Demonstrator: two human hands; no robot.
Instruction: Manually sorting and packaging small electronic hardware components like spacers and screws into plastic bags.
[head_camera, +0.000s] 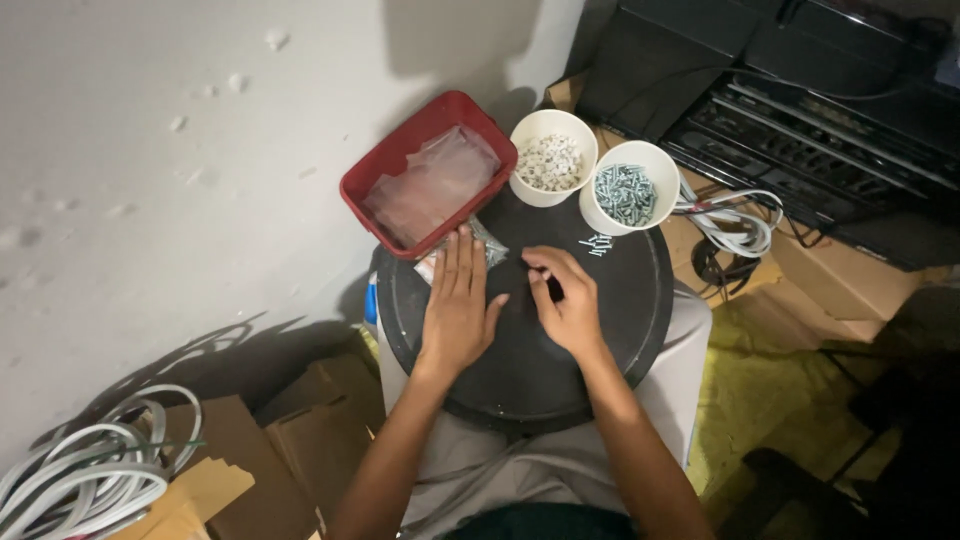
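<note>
A round black tray (620, 330) rests on my lap. My left hand (457, 305) lies flat on it, fingers together, its fingertips on a small clear bag (487, 243) beside the red basket (385, 172). My right hand (566, 299) is curled over the tray's middle with thumb and fingers pinched; something tiny may be between them, too small to make out. A few loose screws (598, 244) lie on the tray just beyond that hand. Behind them stand two white cups: one with white plastic pieces (549, 162), one with grey-blue screws (624, 194).
The red basket holds clear plastic bags (432, 185). A coil of white cable (735, 222) lies right of the cups, black electronic equipment (800, 120) behind it. Cardboard boxes (270, 450) and another coil of white cable (80, 475) sit at lower left by the wall.
</note>
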